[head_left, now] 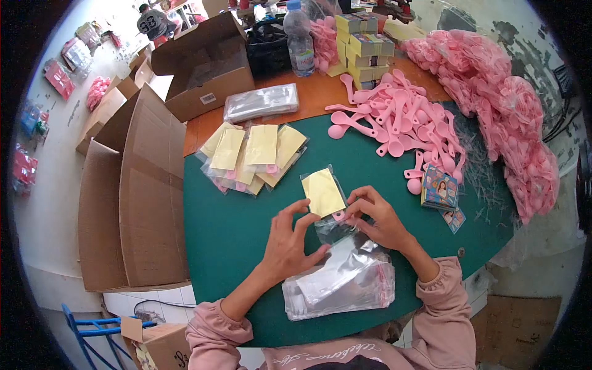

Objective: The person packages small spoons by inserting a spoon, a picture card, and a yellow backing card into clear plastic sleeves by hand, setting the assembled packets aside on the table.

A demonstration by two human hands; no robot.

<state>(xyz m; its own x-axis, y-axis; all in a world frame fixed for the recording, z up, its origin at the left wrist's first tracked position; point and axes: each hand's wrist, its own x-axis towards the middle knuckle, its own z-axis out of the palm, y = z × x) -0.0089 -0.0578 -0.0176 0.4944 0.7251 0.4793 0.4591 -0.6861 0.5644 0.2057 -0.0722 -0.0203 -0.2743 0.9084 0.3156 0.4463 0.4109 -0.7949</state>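
The left hand (pixel 290 240) has its thumb spread well apart from its fingers, the fingertips by the lower-left edge of a clear plastic bag (pixel 330 233); the right hand (pixel 377 221) curls its thumb and index finger at the bag's lower-right edge, though I cannot tell whether they pinch the film. The bag lies between the hands above the green tabletop (pixel 237 253), with a pale yellow card (pixel 325 192) and a pink handle end (pixel 338 216) showing in it. From the bag, a stack of empty bags (pixel 345 277) sits at six o'clock, just beside its lower end; filled packets (pixel 253 154) overlap at ten, loose pink measuring spoons (pixel 398 117) heap at one to two, and printed cards (pixel 439 185) stand at three. The thin film looks apt to crease or tear at the mouth if the two hands pull unevenly, and the handle end could snag there or slip out should the bag tilt downward. A sleeve or wrist brushing the slick stack could slide its bags apart, since they overlap loosely.
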